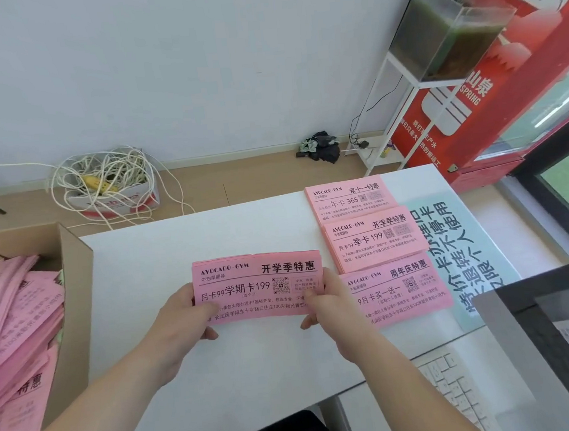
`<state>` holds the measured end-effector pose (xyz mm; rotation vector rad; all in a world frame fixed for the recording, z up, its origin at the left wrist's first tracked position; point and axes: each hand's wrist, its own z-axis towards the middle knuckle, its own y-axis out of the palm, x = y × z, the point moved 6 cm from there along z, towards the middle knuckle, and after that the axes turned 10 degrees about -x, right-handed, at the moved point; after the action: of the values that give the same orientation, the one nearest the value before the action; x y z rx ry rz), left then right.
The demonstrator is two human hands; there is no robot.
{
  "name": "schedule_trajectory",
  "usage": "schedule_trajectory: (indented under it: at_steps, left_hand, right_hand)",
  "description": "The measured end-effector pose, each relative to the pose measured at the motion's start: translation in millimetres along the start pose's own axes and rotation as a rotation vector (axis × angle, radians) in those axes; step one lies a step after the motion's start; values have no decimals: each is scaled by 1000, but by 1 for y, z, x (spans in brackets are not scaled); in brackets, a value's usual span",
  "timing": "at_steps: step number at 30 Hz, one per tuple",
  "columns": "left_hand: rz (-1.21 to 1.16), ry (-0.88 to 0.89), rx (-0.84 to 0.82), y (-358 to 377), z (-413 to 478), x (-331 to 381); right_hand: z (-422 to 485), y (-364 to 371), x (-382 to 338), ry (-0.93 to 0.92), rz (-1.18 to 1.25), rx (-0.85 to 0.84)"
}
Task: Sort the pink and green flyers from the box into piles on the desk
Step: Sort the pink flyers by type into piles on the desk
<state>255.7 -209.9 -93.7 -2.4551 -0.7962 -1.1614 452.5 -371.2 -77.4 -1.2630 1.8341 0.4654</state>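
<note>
A thin stack of pink flyers point(257, 279) is held just above the white desk point(163, 260), in the middle. My left hand point(185, 313) grips its left end, thumb on top. My right hand point(325, 301) grips its right end the same way. Three pink piles lie in a column at the right: a far pile point(350, 197), a middle pile point(376, 238) and a near pile point(400, 291). The cardboard box point(71, 268) at the left holds several loose pink flyers point(14, 325). A pale green sheet point(465, 251) with large print lies under the piles' right edge.
A white keyboard point(456, 389) sits at the near right, beside a dark monitor point(562, 339). On the floor beyond the desk are a small box of tangled white cable point(108, 182), a dark cloth heap point(322, 146), a white rack holding a tank point(446, 36), and a red cabinet point(506, 92).
</note>
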Motion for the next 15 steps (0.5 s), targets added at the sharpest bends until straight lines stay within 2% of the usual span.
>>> schedule_trajectory:
  at_steps: [4, 11, 15]
  left_hand:
    - [15, -21, 24, 14, 2, 10]
    - [136, 114, -176, 120, 35, 90]
    - [181, 100, -227, 168, 68, 108]
  right_hand:
    - [-3, -18, -14, -8, -22, 84]
    - [8, -134, -49, 29, -180, 359]
    - [21, -188, -48, 47, -226, 463]
